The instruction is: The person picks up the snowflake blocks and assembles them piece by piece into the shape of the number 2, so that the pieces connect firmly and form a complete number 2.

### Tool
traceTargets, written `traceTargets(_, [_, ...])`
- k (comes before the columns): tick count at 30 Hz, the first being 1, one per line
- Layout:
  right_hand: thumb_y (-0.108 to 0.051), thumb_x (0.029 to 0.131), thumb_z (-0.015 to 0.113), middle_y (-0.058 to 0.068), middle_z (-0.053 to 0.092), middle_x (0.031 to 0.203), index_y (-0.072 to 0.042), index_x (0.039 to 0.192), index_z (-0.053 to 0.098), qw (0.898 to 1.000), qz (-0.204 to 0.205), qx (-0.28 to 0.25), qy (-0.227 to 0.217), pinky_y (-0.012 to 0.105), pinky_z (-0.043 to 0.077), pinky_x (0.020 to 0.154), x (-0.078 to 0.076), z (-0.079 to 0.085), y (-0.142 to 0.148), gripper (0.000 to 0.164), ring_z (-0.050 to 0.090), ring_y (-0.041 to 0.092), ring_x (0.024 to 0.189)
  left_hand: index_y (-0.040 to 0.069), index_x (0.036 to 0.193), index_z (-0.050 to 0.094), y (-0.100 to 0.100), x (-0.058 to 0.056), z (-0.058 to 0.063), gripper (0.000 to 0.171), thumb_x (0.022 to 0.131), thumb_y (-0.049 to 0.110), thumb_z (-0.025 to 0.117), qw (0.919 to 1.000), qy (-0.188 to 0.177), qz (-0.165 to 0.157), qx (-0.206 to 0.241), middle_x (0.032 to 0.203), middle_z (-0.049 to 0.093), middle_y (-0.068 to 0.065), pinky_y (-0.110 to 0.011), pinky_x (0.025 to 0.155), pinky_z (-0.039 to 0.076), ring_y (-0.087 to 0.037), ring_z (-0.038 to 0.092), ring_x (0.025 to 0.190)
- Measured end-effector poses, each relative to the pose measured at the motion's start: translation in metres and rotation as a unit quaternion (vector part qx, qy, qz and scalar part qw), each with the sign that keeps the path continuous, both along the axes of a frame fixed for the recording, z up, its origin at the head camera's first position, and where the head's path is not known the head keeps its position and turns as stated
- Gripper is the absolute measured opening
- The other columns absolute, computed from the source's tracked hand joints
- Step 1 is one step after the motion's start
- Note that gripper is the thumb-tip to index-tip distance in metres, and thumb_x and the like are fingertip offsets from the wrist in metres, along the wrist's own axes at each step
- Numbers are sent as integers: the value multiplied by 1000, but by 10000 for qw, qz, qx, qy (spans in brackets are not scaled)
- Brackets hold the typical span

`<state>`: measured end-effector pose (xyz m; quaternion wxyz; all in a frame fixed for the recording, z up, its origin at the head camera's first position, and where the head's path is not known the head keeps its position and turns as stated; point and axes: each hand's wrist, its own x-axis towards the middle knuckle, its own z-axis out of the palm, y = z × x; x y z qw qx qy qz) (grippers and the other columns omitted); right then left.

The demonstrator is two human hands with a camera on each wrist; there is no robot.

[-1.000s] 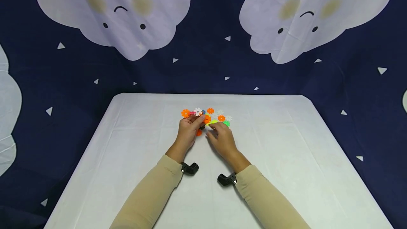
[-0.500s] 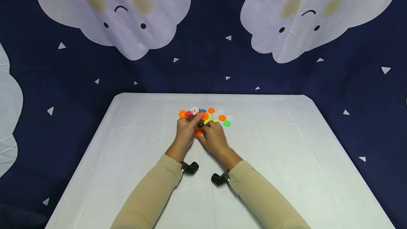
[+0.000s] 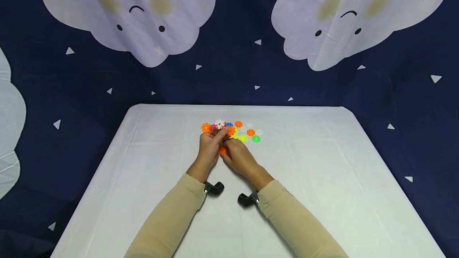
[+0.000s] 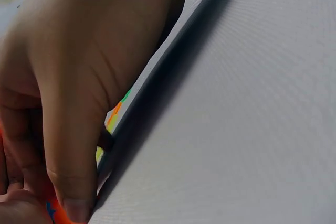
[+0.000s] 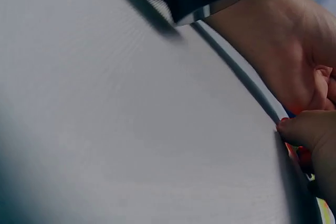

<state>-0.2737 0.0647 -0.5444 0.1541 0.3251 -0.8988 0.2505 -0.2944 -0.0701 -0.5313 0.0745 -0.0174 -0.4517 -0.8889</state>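
Toward the far side of the table, my left hand (image 3: 209,146) grips a joined cluster of small flower-shaped plastic discs. Its visible pieces include an orange disc (image 3: 206,128) at the left, a white disc (image 3: 219,124) at the top, and another orange disc (image 3: 231,131) beside my left thumb. My right hand (image 3: 241,156) is drawn up against the left one, with curled fingers pinching an orange disc (image 3: 222,150) low on the cluster. Another view of orange plastic (image 4: 60,214) appears under a thumb in the left wrist view. Fingers hide the join between the pieces.
Loose discs lie just right of the hands: orange (image 3: 250,132), green (image 3: 256,139), yellow (image 3: 243,137) and pale white (image 3: 259,132). Another orange disc (image 3: 238,124) is farther back. A white cloth covers the table (image 3: 305,162); a dark blue cloud-print curtain (image 3: 236,75) hangs behind.
My right hand has moved left to meet the left hand, and its fingers have closed on the low orange disc. The cluster in my left hand has shifted slightly left.
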Motion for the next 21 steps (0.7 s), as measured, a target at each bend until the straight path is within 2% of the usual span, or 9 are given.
traceTargets(5, [-7, 92, 81, 10, 72, 99, -2, 105, 70, 9989, 344, -284, 166, 42, 56, 88, 2, 0, 1, 18, 68, 29, 93, 1, 87, 71, -3, 1, 0, 11, 95, 1, 79, 9998, -23, -51, -211, 85, 71, -9, -44, 86, 62, -25, 71, 76])
traceTargets(10, [2, 89, 84, 6, 77, 99, -5, 104, 78, 9934, 662, -916, 201, 37, 59, 84, 1, -2, 8, 18, 72, 23, 92, 2, 87, 72, -4, 0, 0, 10, 95, 2, 79, 9998, 24, -72, -170, 87, 72, -9, -52, 92, 58, -24, 71, 76])
traceTargets(13, [4, 87, 85, 7, 78, 101, -5, 107, 80, 9888, 603, -1363, -27, 34, 60, 79, 0, -1, 15, 22, 73, 20, 89, 2, 88, 73, -3, 0, 0, 9, 96, 0, 77, 9999, 94, -89, -89, 89, 73, -9, -49, 91, 59, -20, 71, 77])
traceTargets(15, [3, 87, 85, 8, 78, 99, -3, 110, 80, 9829, 400, -1754, -402, 32, 60, 76, 0, -1, 20, 24, 73, 19, 86, 2, 89, 72, -3, 0, 0, 10, 97, -3, 74, 9998, 151, -108, -6, 90, 73, -10, -45, 89, 60, -18, 71, 77])
traceTargets(17, [3, 87, 86, 10, 77, 98, 0, 113, 79, 9691, 119, -2269, -963, 30, 61, 74, -1, 1, 24, 27, 73, 19, 83, 1, 90, 73, -3, 0, 1, 9, 97, -5, 73, 9997, 191, -136, 53, 91, 74, -10, -42, 87, 61, -17, 71, 78])
traceTargets(18, [2, 87, 86, 10, 77, 97, 1, 114, 78, 9580, -9, -2564, -1286, 29, 61, 73, -1, 1, 26, 29, 73, 19, 81, 1, 90, 72, -3, 0, 1, 10, 98, -6, 72, 9997, 195, -149, 70, 91, 74, -10, -41, 85, 61, -17, 71, 79])
traceTargets(21, [1, 87, 86, 11, 77, 96, 3, 118, 77, 9164, -320, -3387, -2111, 29, 62, 74, -1, 4, 31, 32, 74, 19, 82, 0, 91, 72, -3, -1, 1, 9, 97, -6, 72, 9996, 169, -176, 106, 91, 74, -11, -40, 85, 61, -17, 71, 79])
